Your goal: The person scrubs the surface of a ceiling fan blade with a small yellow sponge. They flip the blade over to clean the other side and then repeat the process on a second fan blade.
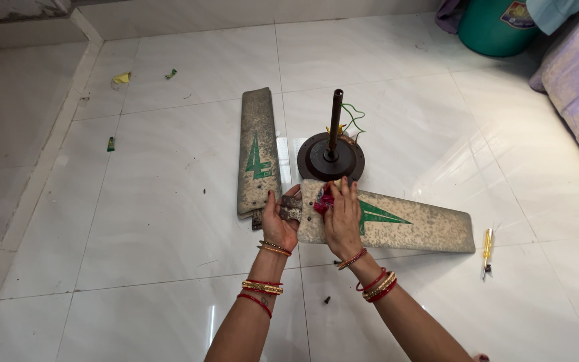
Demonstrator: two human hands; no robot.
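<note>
My left hand (279, 218) grips the metal bracket end of a dusty ceiling fan blade (397, 224) lying flat on the white tiled floor (169, 221). My right hand (342, 218) presses a red cloth (324, 200) onto that blade, beside the fan motor hub (330, 158). A second blade (257, 153) lies just left. A yellow screwdriver (487, 248) lies near the blade tip.

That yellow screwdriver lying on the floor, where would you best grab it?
Grip the screwdriver by its yellow handle, coming straight down from above. It lies flat on the floor tiles, metal tip toward the person, with open floor around it beside the fan blade.
</note>
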